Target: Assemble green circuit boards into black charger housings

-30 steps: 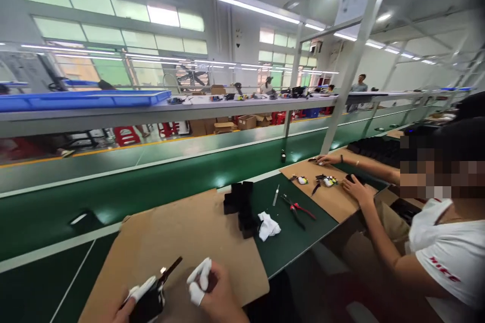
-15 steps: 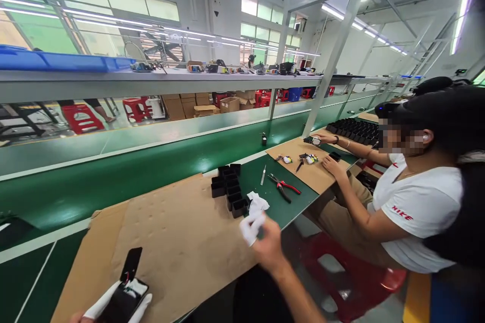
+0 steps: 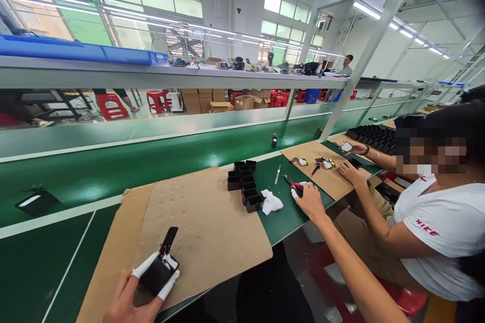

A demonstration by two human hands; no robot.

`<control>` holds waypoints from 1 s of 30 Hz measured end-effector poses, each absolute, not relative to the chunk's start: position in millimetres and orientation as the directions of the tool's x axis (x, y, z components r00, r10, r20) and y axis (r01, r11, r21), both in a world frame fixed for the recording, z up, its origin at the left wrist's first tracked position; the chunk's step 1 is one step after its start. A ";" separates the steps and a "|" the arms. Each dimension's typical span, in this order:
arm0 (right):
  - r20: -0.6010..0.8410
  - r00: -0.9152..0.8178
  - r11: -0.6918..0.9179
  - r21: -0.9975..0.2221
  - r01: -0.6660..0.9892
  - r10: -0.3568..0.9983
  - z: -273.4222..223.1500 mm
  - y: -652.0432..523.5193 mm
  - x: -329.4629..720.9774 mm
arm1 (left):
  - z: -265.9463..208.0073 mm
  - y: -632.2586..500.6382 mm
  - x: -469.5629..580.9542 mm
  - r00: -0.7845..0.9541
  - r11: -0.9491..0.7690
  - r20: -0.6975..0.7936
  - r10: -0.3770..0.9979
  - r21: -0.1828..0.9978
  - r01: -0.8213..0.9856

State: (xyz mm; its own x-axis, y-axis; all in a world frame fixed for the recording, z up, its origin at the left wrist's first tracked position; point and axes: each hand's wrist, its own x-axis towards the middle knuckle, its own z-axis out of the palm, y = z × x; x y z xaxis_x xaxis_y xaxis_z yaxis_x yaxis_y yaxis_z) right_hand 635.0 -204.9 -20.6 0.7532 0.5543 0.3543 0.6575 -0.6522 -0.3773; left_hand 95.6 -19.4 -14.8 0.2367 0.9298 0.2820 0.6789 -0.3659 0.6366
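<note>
My left hand [image 3: 132, 295], with white finger covers on its fingertips, grips a black box [image 3: 156, 273] over the cardboard sheet. The box's black lid [image 3: 168, 239] stands raised, joined by a thin red wire, and something white shows inside the opening. My right hand [image 3: 311, 201], also with white finger covers, reaches across to the right and has its fingers closed on the red-handled pliers [image 3: 297, 186], whose jaws point away to the upper left. A crumpled white tissue [image 3: 271, 203] lies to the left of that hand.
Several empty black boxes [image 3: 242, 181] stand clustered on the cardboard's [image 3: 204, 232] right edge. A small white tool [image 3: 278, 174] lies by the pliers. A co-worker [image 3: 435, 212] sits at right, handling parts on another cardboard. Beyond runs a green conveyor belt [image 3: 182, 154] carrying boxes.
My right hand has moved right, past the tissue, and taken hold of the pliers; the tissue now lies on the green mat. The left hand still grips the black box. The view has shifted.
</note>
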 end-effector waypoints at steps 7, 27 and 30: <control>0.404 0.723 -0.568 -0.448 0.690 0.560 -19.7 -214.4 631.7 | -18.3 -19.8 94.9 0.264 -0.429 0.339 0.903 0.669 0.608; 0.175 0.188 -0.025 -0.663 0.748 0.966 88.0 -247.8 410.3 | 54.0 -60.4 110.5 0.446 -0.763 0.620 0.646 0.553 0.336; 0.183 0.100 0.063 -0.717 0.694 0.978 82.3 -240.9 392.9 | 55.6 -62.9 106.5 0.441 -0.762 0.622 0.647 0.554 0.336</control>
State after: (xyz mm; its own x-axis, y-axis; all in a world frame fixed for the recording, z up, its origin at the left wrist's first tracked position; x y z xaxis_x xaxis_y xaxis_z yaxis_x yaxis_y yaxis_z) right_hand 392.9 -240.9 82.3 0.1001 0.9781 0.1826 0.6944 0.0628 -0.7168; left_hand 106.5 -62.9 55.6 0.4412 0.6468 0.6221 0.3356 -0.7618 0.5540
